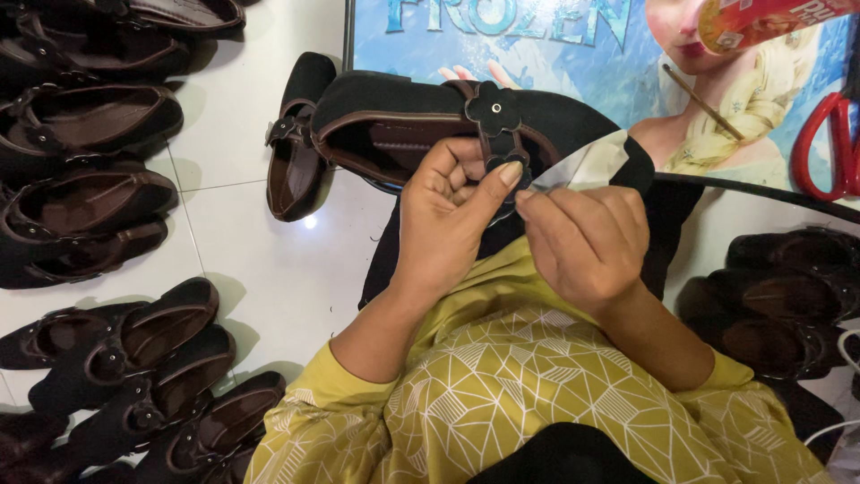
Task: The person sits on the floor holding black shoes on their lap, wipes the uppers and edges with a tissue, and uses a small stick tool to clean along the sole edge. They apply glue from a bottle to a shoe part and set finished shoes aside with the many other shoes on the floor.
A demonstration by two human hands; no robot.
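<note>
The left hand [448,211] grips a black shoe [403,121] at picture centre, fingers curled round its strap beside the flower ornament [494,108]. The right hand [587,237], at three o'clock of the left, pinches the strap end, fingers narrow. More shoes [90,125] lie on the white floor [260,269] at nine o'clock; red scissors [829,143] at two o'clock.

Bright, even indoor light; small glare spot on white floor tiles [309,221]; soft shadows; focus sharp.
</note>
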